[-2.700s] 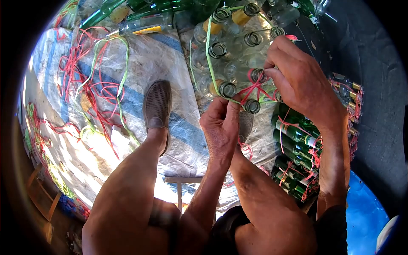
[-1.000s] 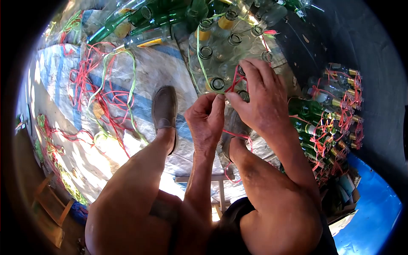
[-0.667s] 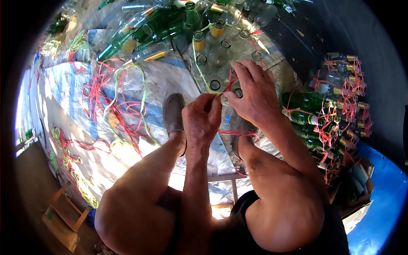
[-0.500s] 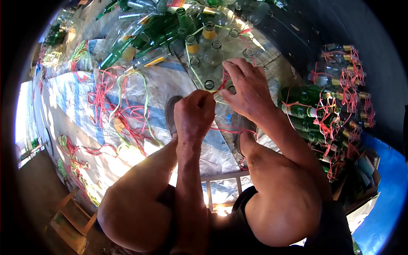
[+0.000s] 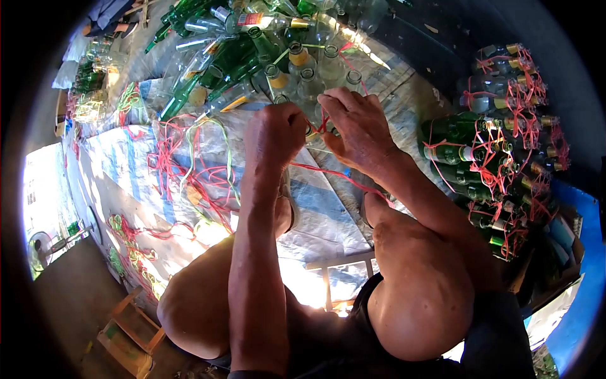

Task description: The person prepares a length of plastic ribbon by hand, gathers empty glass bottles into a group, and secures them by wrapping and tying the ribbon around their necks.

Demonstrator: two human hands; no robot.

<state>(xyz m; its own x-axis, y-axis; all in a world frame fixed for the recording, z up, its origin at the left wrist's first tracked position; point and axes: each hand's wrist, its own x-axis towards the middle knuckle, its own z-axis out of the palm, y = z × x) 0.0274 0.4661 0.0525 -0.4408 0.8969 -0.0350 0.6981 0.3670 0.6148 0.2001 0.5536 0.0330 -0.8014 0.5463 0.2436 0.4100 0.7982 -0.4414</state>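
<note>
My left hand (image 5: 275, 134) is a fist closed on red plastic string (image 5: 324, 122), which runs across the small gap to my right hand (image 5: 358, 129). The right thumb and fingers pinch the string at its crossing. A loose red tail (image 5: 341, 172) hangs below and trails toward my right knee. Just beyond my hands stands a cluster of upright glass bottles (image 5: 307, 88), some with yellow neck labels. A pale yellow-green string (image 5: 282, 57) passes around their necks. My hands partly hide the nearest bottles.
Loose green bottles (image 5: 237, 63) and clear ones lie piled at the back. Bundles of bottles tied with red string (image 5: 486, 155) are stacked at right by a dark wall. Tangled red string (image 5: 167, 155) lies on the white-and-blue sheet (image 5: 328, 208). A wooden frame (image 5: 136, 322) sits lower left.
My left hand has moved up and to the left, toward the bottles, widening the gap slightly. My right hand shifted a little left, still pinching the string. The whole view has shifted slightly.
</note>
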